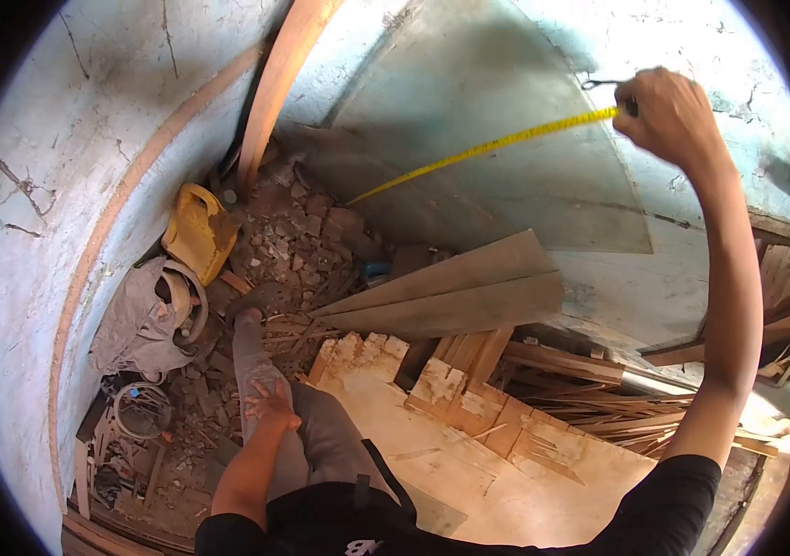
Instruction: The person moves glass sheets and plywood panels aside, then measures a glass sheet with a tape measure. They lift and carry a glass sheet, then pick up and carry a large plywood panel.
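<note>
High at the upper right, my right hand point(668, 116) is closed around a tape measure, whose dark case shows only in part between the fingers. A wrist strap loop hangs off it. The yellow tape blade point(492, 145) runs out from the hand, down and left, across a large glass-like sheet point(506, 83) leaning on the wall. Its far end reaches the rubble in the corner. My left hand point(272, 405) rests with fingers spread on my grey trouser leg, near the knee, holding nothing.
Broken rubble point(298, 232) fills the corner beside a yellow plastic container point(200, 232). A grey cloth point(140, 320) and a bucket point(142, 410) lie at the left. Grey panels point(469, 287) project near my foot. A worn wooden board point(525, 482) and stacked wood strips point(599, 412) lie right of my legs.
</note>
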Demonstrator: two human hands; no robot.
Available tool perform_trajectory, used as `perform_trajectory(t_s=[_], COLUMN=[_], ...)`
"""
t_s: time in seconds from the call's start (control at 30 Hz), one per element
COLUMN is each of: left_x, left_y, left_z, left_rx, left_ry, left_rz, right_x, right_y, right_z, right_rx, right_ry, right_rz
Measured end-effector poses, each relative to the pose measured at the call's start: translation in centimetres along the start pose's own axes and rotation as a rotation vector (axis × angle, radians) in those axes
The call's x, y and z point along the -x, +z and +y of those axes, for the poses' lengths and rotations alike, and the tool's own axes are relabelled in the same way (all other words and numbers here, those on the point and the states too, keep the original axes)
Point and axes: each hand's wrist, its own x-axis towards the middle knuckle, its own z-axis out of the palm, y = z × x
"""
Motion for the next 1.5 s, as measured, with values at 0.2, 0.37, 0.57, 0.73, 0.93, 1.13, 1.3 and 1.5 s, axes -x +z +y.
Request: perform_trajectory(t_s=[0.2,0.37,0.57,0.73,0.93,1.13,1.3,1.5], left_x=[0.6,0.4,-0.1,13.7,19.2,24.7,28.4,28.5], left_y=[-0.9,-1.4,-2.2,-7.0,-0.7,4.3,2.6,-7.0], left_z=[-0.5,-1.4,2.0,14.2,18.3,16.4,19.4,20.3], left_rx=[0.014,0.020,0.623,1.312,1.633,1.138,1.398,1.686], left_ry=[0.018,0.085,0.700,0.931,0.718,0.542,0.654,0.822], left_rz=[0.009,0.060,0.264,-0.528,-0.738,-0.687,-0.708,-0.589], right_x=[6.9,13.0,24.3,34.7,47.0,49.9,42.5,35.2], right_y=[-0.1,3.2,1.4,1.5,-1.3,-2.3,-1.7,0.6], right_z=[-5.3,-5.8,-7.0,-14.2,-24.7,-31.5,-34.0,-28.9], right_rx=[-0.041,-0.101,-0.329,-0.747,-1.092,-1.550,-1.833,-1.568], right_ry=[0.031,0.127,0.368,0.745,1.305,1.436,1.327,0.934], right_rz=[-0.306,-0.111,-0.239,-0.542,-0.567,-0.449,-0.026,0.311])
